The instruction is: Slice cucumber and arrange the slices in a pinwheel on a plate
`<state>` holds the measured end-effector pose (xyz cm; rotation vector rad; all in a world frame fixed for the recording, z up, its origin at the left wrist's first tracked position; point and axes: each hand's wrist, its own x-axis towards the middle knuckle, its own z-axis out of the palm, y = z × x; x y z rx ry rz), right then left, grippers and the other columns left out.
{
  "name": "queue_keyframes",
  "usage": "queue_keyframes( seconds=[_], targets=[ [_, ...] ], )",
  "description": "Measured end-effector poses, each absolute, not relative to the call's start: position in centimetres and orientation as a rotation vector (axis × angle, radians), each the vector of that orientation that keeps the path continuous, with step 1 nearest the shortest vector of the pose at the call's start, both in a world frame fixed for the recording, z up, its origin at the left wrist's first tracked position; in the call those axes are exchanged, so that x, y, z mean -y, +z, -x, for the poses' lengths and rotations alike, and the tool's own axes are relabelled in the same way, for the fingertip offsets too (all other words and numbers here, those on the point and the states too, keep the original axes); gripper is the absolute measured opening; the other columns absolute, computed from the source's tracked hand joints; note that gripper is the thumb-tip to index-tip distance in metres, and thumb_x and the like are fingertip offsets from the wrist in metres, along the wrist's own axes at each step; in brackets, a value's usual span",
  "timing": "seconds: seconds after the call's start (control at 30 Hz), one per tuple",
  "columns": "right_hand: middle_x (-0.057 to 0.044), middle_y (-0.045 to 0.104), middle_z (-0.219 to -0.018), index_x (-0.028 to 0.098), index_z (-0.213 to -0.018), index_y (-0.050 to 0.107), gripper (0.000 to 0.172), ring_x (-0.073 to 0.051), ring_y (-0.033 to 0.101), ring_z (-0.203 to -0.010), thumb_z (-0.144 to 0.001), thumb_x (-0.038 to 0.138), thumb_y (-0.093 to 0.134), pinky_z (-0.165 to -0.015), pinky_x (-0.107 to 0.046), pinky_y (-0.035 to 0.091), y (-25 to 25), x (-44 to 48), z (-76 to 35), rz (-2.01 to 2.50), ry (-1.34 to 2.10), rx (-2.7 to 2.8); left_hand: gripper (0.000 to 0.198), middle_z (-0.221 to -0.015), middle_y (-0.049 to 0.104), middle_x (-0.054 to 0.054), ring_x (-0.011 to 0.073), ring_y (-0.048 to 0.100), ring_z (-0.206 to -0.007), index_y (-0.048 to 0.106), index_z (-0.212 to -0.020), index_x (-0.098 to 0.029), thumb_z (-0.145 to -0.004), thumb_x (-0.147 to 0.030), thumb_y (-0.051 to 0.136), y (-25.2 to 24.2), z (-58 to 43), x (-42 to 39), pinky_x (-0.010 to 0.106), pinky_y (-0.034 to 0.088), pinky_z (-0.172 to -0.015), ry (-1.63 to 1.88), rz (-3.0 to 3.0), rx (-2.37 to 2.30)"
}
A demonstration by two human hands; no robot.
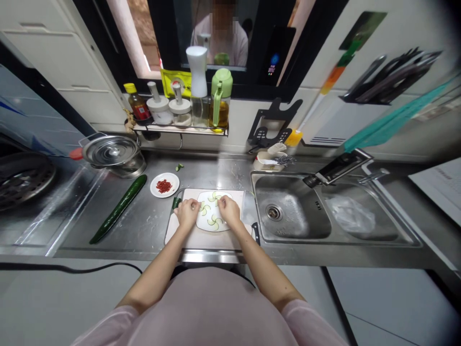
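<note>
A white plate lies on a pale cutting board with cucumber slices set out on it in pinwheel shapes. My left hand is at the plate's left edge, thumb and fingers pinched together beside one pinwheel. Over the plate's right side, my right hand also pinches, its fingertips close to the upper pinwheel. Whatever is between the fingers of each hand is too small to make out. Just left of my left hand is a short dark-green cucumber piece. A knife's black handle shows right of my right wrist.
A whole cucumber and a small plate of chopped red bits lie on the steel counter to the left, near a lidded pot. The sink is at right. Seasoning bottles stand on a wall rack.
</note>
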<state>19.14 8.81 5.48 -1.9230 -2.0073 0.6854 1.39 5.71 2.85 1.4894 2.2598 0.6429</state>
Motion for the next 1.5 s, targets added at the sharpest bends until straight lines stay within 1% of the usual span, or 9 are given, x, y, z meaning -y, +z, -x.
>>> queue_keyframes(
  seconds=[0.17,0.3,0.4,0.6,0.87,1.07,1.27,1.37,1.5],
  targets=[
    [-0.002,0.064,-0.074,0.019,-0.09,0.065,0.028,-0.015,0.056,-0.069,-0.088,0.037,0.044,-0.06,-0.023,0.032,5.7,-7.5,-23.8,1.935,0.662,1.79,0.033,-0.084,0.066,0.002,0.0165,0.057,-0.078,0.066,-0.096,-0.021,-0.085,-0.046,0.048,2.9,0.6,-5.4,0.031,0.041,-0.079,1.204,-1.053,-2.21],
    [-0.002,0.061,-0.068,0.018,-0.085,0.065,0.033,-0.016,0.055,-0.066,-0.086,0.04,0.04,-0.059,-0.024,0.032,5.5,-5.7,-26.3,1.934,0.642,1.679,0.033,-0.082,0.064,0.002,0.0145,0.057,-0.075,0.063,-0.092,-0.018,-0.083,-0.046,0.049,2.8,1.5,-4.7,0.026,0.045,-0.073,1.573,-0.855,-2.068],
    [-0.002,0.06,-0.066,0.018,-0.085,0.066,0.035,-0.016,0.054,-0.064,-0.085,0.042,0.04,-0.058,-0.024,0.032,5.2,-4.4,-27.2,1.942,0.657,1.644,0.031,-0.082,0.064,0.002,0.0147,0.058,-0.076,0.061,-0.088,-0.018,-0.083,-0.046,0.05,2.9,1.7,-4.0,0.027,0.046,-0.076,1.685,-0.795,-1.988],
    [-0.002,0.059,-0.063,0.017,-0.083,0.066,0.039,-0.016,0.054,-0.062,-0.084,0.045,0.038,-0.059,-0.024,0.034,5.0,-2.8,-27.7,1.912,0.657,1.625,0.034,-0.085,0.065,0.004,0.0165,0.06,-0.08,0.061,-0.088,-0.018,-0.082,-0.05,0.052,2.9,2.1,-2.9,0.03,0.048,-0.079,1.721,-0.775,-1.919],
    [-0.006,0.065,-0.065,0.017,-0.082,0.066,0.042,-0.019,0.058,-0.061,-0.082,0.049,0.038,-0.057,-0.026,0.037,5.5,-1.5,-27.3,1.86,0.685,1.695,0.034,-0.087,0.068,0.004,0.0174,0.062,-0.079,0.063,-0.089,-0.02,-0.082,-0.05,0.051,3.0,4.3,-2.2,0.029,0.048,-0.077,1.597,-0.933,-1.968],
    [-0.007,0.065,-0.063,0.02,-0.079,0.065,0.043,-0.021,0.06,-0.06,-0.078,0.055,0.039,-0.056,-0.027,0.039,5.6,-0.7,-27.5,1.856,0.72,1.71,0.032,-0.082,0.07,0.002,0.019,0.064,-0.079,0.065,-0.093,-0.023,-0.084,-0.049,0.048,3.8,6.7,-2.9,0.032,0.045,-0.08,1.306,-1.072,-2.168],
    [-0.006,0.064,-0.06,0.022,-0.077,0.064,0.045,-0.022,0.06,-0.058,-0.077,0.059,0.039,-0.054,-0.028,0.04,5.9,-0.8,-28.1,1.882,0.724,1.711,0.026,-0.088,0.072,0.0,0.0201,0.064,-0.085,0.065,-0.1,-0.028,-0.084,-0.043,0.05,3.7,10.0,-6.2,0.039,0.038,-0.09,0.952,-1.048,-2.345],
    [-0.006,0.063,-0.059,0.022,-0.077,0.064,0.046,-0.022,0.059,-0.056,-0.075,0.059,0.039,-0.054,-0.029,0.04,5.9,-1.1,-28.1,1.901,0.723,1.705,0.025,-0.093,0.072,0.002,0.023,0.064,-0.092,0.065,-0.1,-0.028,-0.084,-0.041,0.049,3.5,11.3,-8.4,0.041,0.038,-0.088,0.827,-1.001,-2.417],
    [-0.006,0.064,-0.06,0.022,-0.076,0.065,0.043,-0.022,0.06,-0.058,-0.075,0.058,0.041,-0.055,-0.028,0.041,5.6,-1.4,-27.7,1.911,0.761,1.687,0.024,-0.096,0.072,0.005,0.0249,0.063,-0.094,0.066,-0.098,-0.026,-0.085,-0.038,0.05,3.2,12.5,-11.2,0.04,0.039,-0.084,0.684,-0.982,-2.505]
  ],
)
